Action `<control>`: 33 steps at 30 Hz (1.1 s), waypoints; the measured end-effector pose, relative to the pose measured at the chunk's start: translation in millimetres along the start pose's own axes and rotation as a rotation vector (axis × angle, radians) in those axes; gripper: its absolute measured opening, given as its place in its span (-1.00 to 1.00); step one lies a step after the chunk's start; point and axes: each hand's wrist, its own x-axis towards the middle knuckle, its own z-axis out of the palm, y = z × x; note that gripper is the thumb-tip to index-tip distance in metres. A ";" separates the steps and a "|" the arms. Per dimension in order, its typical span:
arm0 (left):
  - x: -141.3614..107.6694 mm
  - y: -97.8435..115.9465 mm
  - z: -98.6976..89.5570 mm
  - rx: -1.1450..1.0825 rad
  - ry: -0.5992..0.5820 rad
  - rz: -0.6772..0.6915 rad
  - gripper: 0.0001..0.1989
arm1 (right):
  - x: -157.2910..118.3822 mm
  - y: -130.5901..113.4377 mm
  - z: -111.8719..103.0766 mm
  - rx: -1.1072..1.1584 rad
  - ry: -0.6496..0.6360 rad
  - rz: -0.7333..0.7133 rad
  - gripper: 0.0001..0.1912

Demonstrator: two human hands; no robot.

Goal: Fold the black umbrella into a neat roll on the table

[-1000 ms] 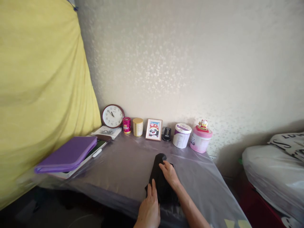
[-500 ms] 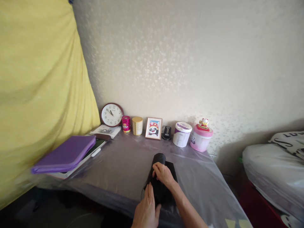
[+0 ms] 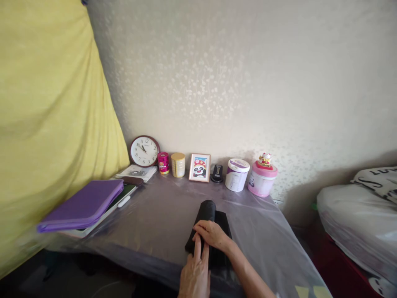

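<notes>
A black cloth (image 3: 206, 211) lies on the plastic-sheeted table (image 3: 260, 227), rolled at its far end with a flat folded part beneath. My right hand (image 3: 211, 234) comes in from the right and rests across the cloth, fingers curled over it. My left hand (image 3: 195, 271) sits at the near side with its fingers extended and apart, their tips on the cloth next to my right fingers. The cloth's near end is hidden behind my hands and forearm.
Along the wall stand a round wall clock (image 3: 144, 151), small tins, a framed panda picture (image 3: 199, 167) and pink and white tubs (image 3: 262, 182). A purple zip folder (image 3: 81, 205) lies at left. A yellow cloth (image 3: 49, 103) hangs left; a plastic-wrapped bundle (image 3: 350, 215) sits right.
My right hand has slid left and nearer to me along the roll. My left fingers have straightened onto the cloth. The view has shifted slightly.
</notes>
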 end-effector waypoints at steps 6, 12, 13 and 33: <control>9.3 1.5 13.4 0.089 -0.102 -0.079 -0.14 | -8.5 14.7 5.8 -0.073 0.196 -0.216 -0.75; 14.5 1.7 15.8 0.020 -0.129 -0.124 -0.18 | 15.4 46.3 7.6 -0.256 0.249 -0.334 -0.74; 14.7 1.2 15.2 -0.007 -0.136 -0.134 -0.19 | 21.5 51.3 6.6 -0.277 0.253 -0.323 -0.74; 1.2 -4.1 3.9 -0.153 -0.064 -0.061 -0.29 | 2.7 110.2 -36.1 -0.113 0.615 0.374 -0.65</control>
